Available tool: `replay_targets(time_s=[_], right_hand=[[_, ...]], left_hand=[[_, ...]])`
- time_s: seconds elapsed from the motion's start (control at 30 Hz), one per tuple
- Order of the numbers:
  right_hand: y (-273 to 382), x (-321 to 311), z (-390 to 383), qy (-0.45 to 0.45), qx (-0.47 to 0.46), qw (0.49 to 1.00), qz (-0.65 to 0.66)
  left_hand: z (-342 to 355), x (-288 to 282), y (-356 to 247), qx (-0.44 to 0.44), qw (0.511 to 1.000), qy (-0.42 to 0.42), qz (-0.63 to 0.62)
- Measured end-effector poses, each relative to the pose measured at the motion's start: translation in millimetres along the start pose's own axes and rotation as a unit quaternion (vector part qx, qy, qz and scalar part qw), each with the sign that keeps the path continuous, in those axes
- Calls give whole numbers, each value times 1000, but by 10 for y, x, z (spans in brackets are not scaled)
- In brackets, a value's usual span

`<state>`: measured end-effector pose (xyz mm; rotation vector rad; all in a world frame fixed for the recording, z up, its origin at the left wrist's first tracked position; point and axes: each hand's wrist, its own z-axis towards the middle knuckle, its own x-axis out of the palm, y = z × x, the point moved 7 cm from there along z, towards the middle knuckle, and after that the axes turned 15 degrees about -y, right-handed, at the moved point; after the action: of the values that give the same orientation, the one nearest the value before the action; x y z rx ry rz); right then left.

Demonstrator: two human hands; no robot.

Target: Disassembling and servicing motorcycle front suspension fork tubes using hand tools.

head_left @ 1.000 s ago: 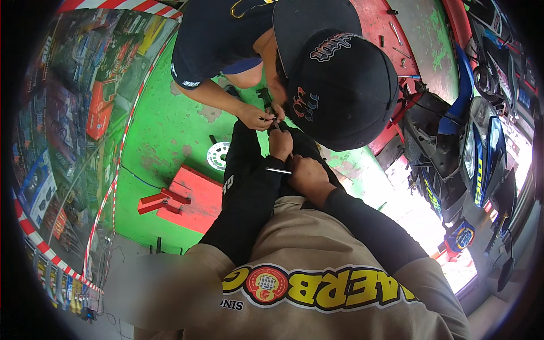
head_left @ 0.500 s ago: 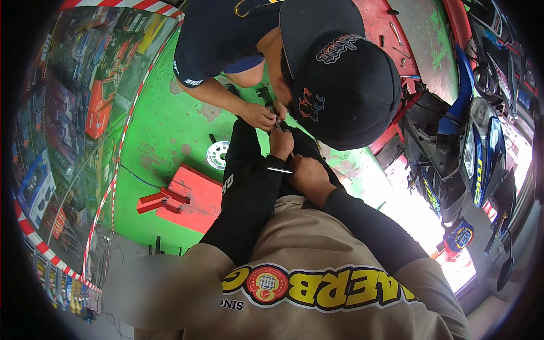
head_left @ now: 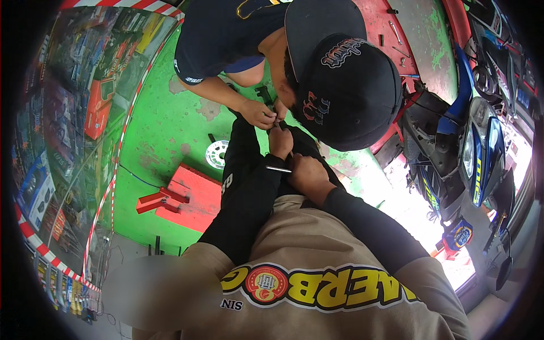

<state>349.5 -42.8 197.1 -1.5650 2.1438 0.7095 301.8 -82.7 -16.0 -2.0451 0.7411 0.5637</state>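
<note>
My left hand (head_left: 280,141) is closed around a slim dark rod-like part (head_left: 292,153) between my thighs. My right hand (head_left: 307,173) is closed just below and to the right, toward my lap; the rod seems to run into it, but what lies inside the fist is hidden. A thin shiny metal strip (head_left: 279,169) crosses by my left wrist; I cannot tell whether it is a band or a tool. Just beyond my left hand, a co-worker's hand (head_left: 259,115) pinches at the rod's far end. Past those fingers shows a black part (head_left: 263,92).
The co-worker's black cap (head_left: 351,93) leans in close at front right. A red metal stand (head_left: 195,198) and a white perforated disc (head_left: 216,154) sit on the green floor to the left. A glass display case (head_left: 73,113) lines the left; a blue motorcycle (head_left: 476,147) stands right.
The co-worker's head has shifted slightly to the right. My hands stay in nearly the same place with the same grip.
</note>
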Motion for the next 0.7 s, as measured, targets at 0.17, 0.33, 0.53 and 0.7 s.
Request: replay_targets(time_s=[0.17, 0.33, 0.53, 0.7], right_hand=[[65, -72, -8, 38, 4, 999, -16], [103, -107, 9, 45, 4, 999, -18], [-1, -7, 29, 38, 22, 999, -14], [-14, 18, 33, 47, 21, 998, -31]], left_hand=[[-2, 4, 114, -55, 995, -54, -57], [21, -37, 61, -63, 996, -28, -51], [-1, -111, -117, 46, 997, -36, 50], [21, -126, -182, 85, 994, -44, 55]])
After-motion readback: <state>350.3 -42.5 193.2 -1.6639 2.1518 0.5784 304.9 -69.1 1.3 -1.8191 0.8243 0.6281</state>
